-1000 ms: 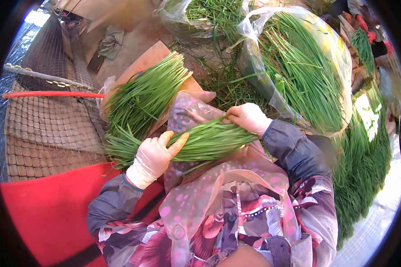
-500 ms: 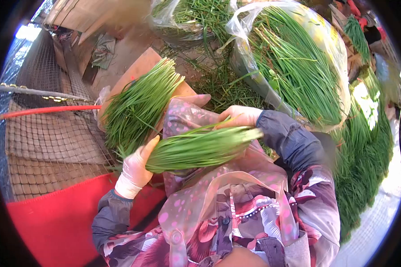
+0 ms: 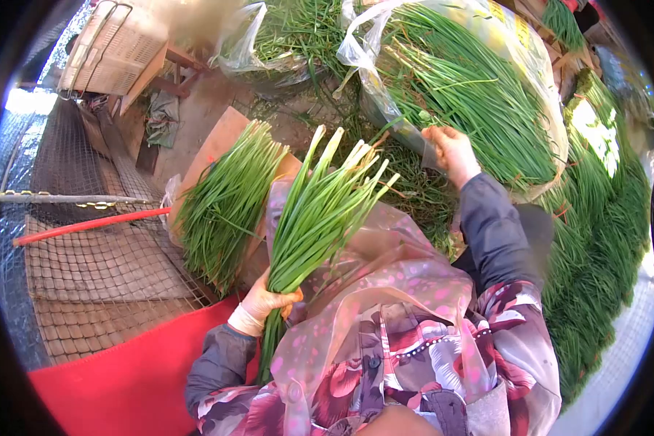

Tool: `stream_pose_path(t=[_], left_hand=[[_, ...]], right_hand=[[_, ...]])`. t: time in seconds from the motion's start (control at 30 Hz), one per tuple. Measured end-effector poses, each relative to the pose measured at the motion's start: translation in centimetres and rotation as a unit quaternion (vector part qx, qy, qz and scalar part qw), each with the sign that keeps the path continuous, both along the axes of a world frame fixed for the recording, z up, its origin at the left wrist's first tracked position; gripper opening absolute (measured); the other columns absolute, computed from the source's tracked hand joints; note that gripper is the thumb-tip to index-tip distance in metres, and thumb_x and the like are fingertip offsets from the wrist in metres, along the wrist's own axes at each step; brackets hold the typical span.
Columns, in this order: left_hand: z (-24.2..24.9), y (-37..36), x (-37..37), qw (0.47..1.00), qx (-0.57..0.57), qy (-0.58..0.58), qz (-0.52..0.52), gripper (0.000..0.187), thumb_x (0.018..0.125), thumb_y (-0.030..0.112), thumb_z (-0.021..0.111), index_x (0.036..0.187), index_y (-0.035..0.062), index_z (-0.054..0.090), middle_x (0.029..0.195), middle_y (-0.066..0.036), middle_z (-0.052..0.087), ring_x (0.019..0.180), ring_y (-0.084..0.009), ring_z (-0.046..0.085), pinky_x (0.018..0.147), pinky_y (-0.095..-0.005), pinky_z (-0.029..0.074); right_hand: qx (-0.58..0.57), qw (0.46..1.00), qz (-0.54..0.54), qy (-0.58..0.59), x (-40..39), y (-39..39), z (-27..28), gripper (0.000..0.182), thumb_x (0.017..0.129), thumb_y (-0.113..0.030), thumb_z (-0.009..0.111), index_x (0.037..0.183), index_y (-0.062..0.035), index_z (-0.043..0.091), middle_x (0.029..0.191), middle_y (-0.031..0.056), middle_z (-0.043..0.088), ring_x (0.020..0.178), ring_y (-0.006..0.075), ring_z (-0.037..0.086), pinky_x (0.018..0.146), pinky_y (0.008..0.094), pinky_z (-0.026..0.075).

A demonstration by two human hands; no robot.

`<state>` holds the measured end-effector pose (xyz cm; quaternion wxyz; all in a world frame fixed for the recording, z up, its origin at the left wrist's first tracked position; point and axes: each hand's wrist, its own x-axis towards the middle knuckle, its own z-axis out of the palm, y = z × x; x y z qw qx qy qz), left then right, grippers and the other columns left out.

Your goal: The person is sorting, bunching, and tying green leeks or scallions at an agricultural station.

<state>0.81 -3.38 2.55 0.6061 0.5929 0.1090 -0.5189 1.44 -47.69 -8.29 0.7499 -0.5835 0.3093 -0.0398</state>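
My left hand (image 3: 269, 301), gloved, is wrapped round the leafy lower part of a bunch of garlic chives (image 3: 320, 211). Its pale stem ends fan out up and to the right, over the clear spotted apron (image 3: 407, 247) on my lap. My right hand (image 3: 454, 154) is away from the bunch, its fingers pinched together at the near edge of a clear plastic bag (image 3: 414, 138) full of long chives (image 3: 472, 94). I cannot tell what is between those fingers. Left of the held bunch, a thick pile of chives (image 3: 229, 200) lies on a tan board (image 3: 229, 131).
Loose trimmings (image 3: 414, 200) cover the ground ahead. Another plastic bag of greens (image 3: 291, 36) stands at the back, with a pale crate (image 3: 112, 51) at upper left. Long chives (image 3: 596, 276) are heaped on my right. Red cloth (image 3: 138, 363) and wire mesh (image 3: 116, 269) lie left.
The bunch has swung from lying across my lap to pointing stem ends up, held by my left hand alone. My right hand has left it and moved up and right to the bag's edge.
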Motion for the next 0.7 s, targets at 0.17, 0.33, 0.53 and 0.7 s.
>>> stream_pose_path(t=[0.17, 0.33, 0.53, 0.7], left_hand=[[-0.5, -1.7, -0.5, 0.998, 0.037, -0.041, -0.007, 0.057, 0.067, -0.003, 0.075, 0.118, 0.0057, 0.05, 0.076, -0.009, 0.061, 0.044, -0.0153, 0.052, 0.04, -0.0269, 0.042], [-0.4, -2.0, -0.9, 0.998, 0.005, -0.04, -0.039, 0.06, 0.069, -0.003, 0.074, 0.122, 0.0059, 0.049, 0.078, -0.004, 0.057, 0.05, -0.0135, 0.053, 0.043, -0.0252, 0.042], [0.2, -0.5, -1.5, 0.996, 0.016, -0.071, -0.055, 0.063, 0.067, 0.001, 0.075, 0.124, 0.0042, 0.047, 0.077, -0.007, 0.06, 0.051, -0.0144, 0.053, 0.044, -0.0266, 0.042], [-1.0, -1.0, -1.5, 0.981, 0.05, -0.181, -0.056, 0.064, 0.068, 0.002, 0.074, 0.126, 0.0046, 0.046, 0.081, -0.005, 0.062, 0.047, -0.0125, 0.052, 0.043, -0.0259, 0.043]], right_hand=[[-0.549, 0.76, 0.205, -0.28, 1.5, 6.1, 7.3, 0.034, 0.075, -0.019, 0.071, 0.107, -0.0111, 0.067, 0.087, 0.0033, 0.066, 0.09, 0.0206, 0.062, 0.08, 0.0358, 0.048], [-0.485, 0.8, 0.307, -0.177, 2.4, 7.4, 5.2, 0.015, 0.076, -0.017, 0.068, 0.089, -0.0119, 0.071, 0.091, 0.0084, 0.069, 0.089, 0.0229, 0.065, 0.081, 0.0355, 0.05], [-0.644, 0.671, 0.351, 0.108, 2.7, 0.6, 2.6, 0.026, 0.078, -0.033, 0.063, 0.096, -0.0179, 0.073, 0.086, 0.0086, 0.069, 0.077, 0.0281, 0.066, 0.07, 0.0418, 0.052], [-0.397, 0.741, 0.484, -0.243, 2.8, 7.9, 6.6, 0.034, 0.072, -0.031, 0.072, 0.093, -0.0052, 0.071, 0.092, 0.0135, 0.068, 0.088, 0.0285, 0.063, 0.08, 0.0367, 0.049]])
